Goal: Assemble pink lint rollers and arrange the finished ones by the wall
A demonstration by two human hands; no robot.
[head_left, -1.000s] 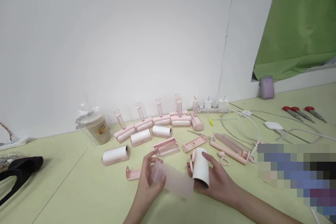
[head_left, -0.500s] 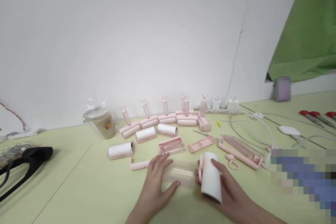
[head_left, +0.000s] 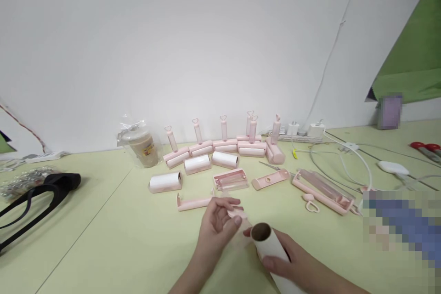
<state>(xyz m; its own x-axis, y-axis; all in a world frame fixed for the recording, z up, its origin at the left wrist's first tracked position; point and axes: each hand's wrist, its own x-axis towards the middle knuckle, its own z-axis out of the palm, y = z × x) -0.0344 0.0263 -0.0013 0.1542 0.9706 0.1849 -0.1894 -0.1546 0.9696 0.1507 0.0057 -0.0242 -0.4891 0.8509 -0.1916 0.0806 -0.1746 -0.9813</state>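
In my right hand (head_left: 285, 257) is a white lint roller refill roll (head_left: 275, 250), tilted so that its open brown cardboard end faces up. My left hand (head_left: 218, 227) has its thumb and fingers closed on a pale pink translucent plastic piece (head_left: 238, 214). This piece blurs into the tabletop between my hands, and the fingers hide part of it. Just beyond my left hand lies a narrow pink roller frame (head_left: 195, 203). Behind it sit a pink open casing (head_left: 230, 179) and a flat pink cover (head_left: 271, 179).
Several assembled pink lint rollers (head_left: 225, 145) with upright handles line the wall. White rolls (head_left: 166, 182) lie before them. A bagged cup (head_left: 144, 149) stands left. To the right are a long pink casing (head_left: 322, 193), a heart-shaped loop (head_left: 312, 206), cables and a power strip (head_left: 306, 138).
The white roll has turned in my right hand, its open end now upward, and moved lower. My left hand has gone from spread over the translucent piece to gripping it. The view has shifted slightly.
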